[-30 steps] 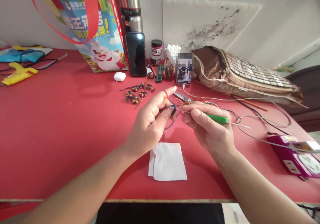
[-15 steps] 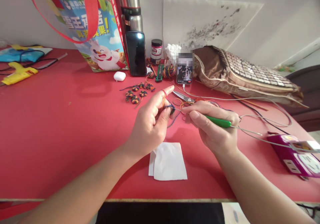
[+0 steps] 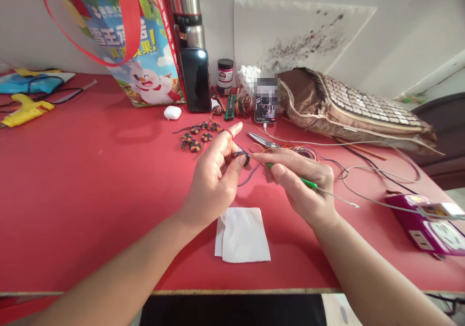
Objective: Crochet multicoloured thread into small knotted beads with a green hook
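The left hand (image 3: 214, 173) is pinching the small dark crochet piece (image 3: 247, 161) just short of the right fingertips, while its raised index finger is carrying the orange-red yarn (image 3: 230, 145). The right hand (image 3: 307, 183) is gripping the green-handled crochet hook (image 3: 308, 184), whose working tip is not showing clearly; for even stitches, it should probably be turning the hook lightly while the left is pinching close and feeding yarn under steady tension.
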A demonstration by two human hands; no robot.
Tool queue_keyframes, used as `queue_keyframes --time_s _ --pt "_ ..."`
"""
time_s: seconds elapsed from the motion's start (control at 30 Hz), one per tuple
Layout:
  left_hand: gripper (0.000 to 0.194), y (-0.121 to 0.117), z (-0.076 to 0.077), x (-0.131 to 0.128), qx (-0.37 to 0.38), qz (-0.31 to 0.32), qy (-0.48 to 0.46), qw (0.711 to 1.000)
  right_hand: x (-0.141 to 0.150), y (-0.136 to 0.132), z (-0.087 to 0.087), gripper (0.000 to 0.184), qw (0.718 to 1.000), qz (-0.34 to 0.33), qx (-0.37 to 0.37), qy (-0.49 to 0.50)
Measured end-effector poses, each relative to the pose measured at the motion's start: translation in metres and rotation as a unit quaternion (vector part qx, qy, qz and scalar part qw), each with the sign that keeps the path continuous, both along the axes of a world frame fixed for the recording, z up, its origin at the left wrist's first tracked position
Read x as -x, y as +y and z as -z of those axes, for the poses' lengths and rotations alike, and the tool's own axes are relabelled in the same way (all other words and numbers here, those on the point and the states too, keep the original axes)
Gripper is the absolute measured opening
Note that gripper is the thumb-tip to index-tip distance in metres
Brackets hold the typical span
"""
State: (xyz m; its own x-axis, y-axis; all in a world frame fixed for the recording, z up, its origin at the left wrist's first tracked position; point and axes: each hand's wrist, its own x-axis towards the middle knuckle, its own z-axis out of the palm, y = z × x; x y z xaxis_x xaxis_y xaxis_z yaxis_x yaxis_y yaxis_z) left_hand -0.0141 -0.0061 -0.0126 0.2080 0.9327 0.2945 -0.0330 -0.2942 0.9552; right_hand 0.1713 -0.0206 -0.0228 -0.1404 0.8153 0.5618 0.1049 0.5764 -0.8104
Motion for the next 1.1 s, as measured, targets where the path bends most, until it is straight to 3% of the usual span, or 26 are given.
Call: queue_keyframes --time_s 0.13,0.33,0.43,0.73,0.93,1.1 --pt "0.051 0.0 -0.002 0.001 0.019 0.003 -0.008 1.0 0.001 -0.001 0.002 0.026 0.999 0.007 0.035 0.027" --pt "0.048 0.0 0.0 0.002 0.006 0.023 0.001 1.0 0.005 0.001 -0.002 0.022 0.977 0.015 0.16 0.14" --pt "0.047 0.0 0.0 0.003 0.003 0.027 0.008 1.0 0.005 0.001 -0.003 0.025 0.975 0.018 0.159 0.152" --pt "0.054 -0.001 -0.006 -0.001 0.06 0.007 -0.025 0.998 0.003 -0.004 -0.001 0.019 0.999 0.043 -0.013 -0.018" --pt "0.053 -0.002 -0.009 -0.003 0.097 0.011 -0.057 0.994 0.007 -0.003 0.001 0.038 0.965 0.062 -0.205 -0.151" --pt "0.058 -0.004 -0.003 -0.001 0.043 -0.016 -0.033 0.998 0.015 -0.009 0.004 0.042 0.948 0.116 -0.221 -0.196"
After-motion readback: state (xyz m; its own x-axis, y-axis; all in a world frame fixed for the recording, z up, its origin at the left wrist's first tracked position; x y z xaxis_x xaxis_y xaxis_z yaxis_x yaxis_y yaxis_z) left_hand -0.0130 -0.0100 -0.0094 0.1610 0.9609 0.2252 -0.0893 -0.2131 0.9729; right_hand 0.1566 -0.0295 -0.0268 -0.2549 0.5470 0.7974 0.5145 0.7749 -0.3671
